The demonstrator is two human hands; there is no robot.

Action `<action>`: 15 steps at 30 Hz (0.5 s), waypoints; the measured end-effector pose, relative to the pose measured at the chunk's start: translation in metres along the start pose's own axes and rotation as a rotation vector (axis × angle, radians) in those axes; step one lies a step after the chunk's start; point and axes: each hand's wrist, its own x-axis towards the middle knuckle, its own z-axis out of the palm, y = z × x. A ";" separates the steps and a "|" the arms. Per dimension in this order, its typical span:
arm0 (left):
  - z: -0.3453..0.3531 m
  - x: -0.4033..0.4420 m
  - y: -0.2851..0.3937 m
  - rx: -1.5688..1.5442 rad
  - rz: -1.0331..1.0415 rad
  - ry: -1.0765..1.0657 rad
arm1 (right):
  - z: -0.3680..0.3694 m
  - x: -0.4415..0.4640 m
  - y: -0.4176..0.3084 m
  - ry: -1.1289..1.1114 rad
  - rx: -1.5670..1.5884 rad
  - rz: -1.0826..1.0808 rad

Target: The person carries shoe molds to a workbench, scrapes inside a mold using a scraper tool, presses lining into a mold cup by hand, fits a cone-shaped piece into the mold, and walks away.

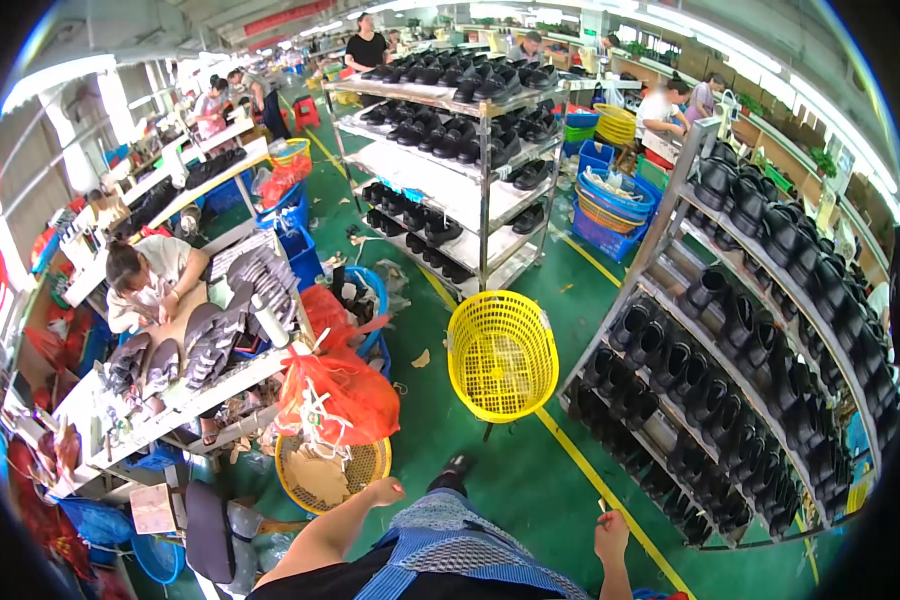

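Observation:
My left hand hangs low with its fingers curled in, and nothing shows in it. It appears just right of a round yellow basket with tan sheet scraps inside; I cannot tell whether they touch. My right hand is closed at my right side, over the green floor. A small pale sliver sticks up from its fingers, too small to name. Ahead stands a tall yellow perforated basket with nothing visible inside. My blue patterned apron and one dark shoe show below.
A rack with black shoes stands ahead; another shoe rack lines the right. At left, a person bends over a workbench with dark shoe parts. A red mesh bag hangs beside it. A yellow line crosses the floor.

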 end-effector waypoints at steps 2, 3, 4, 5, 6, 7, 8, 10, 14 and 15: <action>-0.018 0.021 0.008 0.100 0.003 -0.068 | 0.006 0.040 -0.005 0.085 0.028 -0.168; -0.034 0.026 0.018 0.040 0.012 -0.079 | 0.008 0.048 -0.003 0.165 0.050 -0.312; -0.051 0.029 0.039 0.069 -0.010 -0.085 | -0.005 0.060 -0.035 0.169 0.046 -0.278; -0.066 0.045 0.043 -0.121 -0.014 -0.136 | -0.013 0.082 -0.050 0.197 0.086 -0.293; -0.047 0.123 -0.018 -0.298 0.164 -0.207 | -0.019 0.109 -0.068 0.406 0.086 -0.515; -0.076 0.122 0.027 -0.102 0.083 -0.185 | -0.048 0.116 -0.109 0.161 0.197 -0.099; -0.093 0.139 0.050 -0.140 0.064 -0.160 | -0.060 0.135 -0.137 0.184 0.317 -0.056; -0.113 0.200 0.071 0.141 0.161 0.086 | -0.076 0.184 -0.172 0.335 0.303 -0.168; -0.194 0.236 0.164 0.005 0.280 0.109 | -0.106 0.280 -0.240 0.497 0.378 -0.290; -0.197 0.247 0.168 0.002 0.275 0.090 | -0.104 0.291 -0.245 0.492 0.365 -0.276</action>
